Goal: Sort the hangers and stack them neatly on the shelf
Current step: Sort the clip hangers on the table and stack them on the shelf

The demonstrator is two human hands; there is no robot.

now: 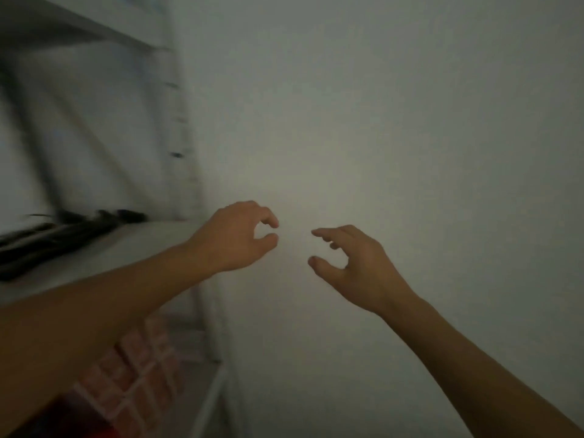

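**Hands empty beside the shelf, hangers stacked at nine o'clock**

Hangers [68, 235], dark and smeared by motion blur, lie in a flat pile on the white shelf [151, 241] at the nine o'clock side of the view, their ends pointing toward the shelf's right edge. How many there are cannot be told.

Both bare forearms reach forward in front of a plain pale wall [379, 121]. The left hand [234, 238] hovers just past the shelf's right corner, near the centre of the view, its fingers loosely curled with thumb and forefinger close together but closed on nothing. The right hand [350, 263] hangs at about four o'clock from it, a little apart, fingers relaxed and spread, also empty. Neither grip touches the hangers or the shelf.

Above, at eleven o'clock, a higher shelf board [79, 23] slants across the corner. Below, at seven o'clock, a blurred pinkish-red checked thing [139, 368] sits under the shelf.
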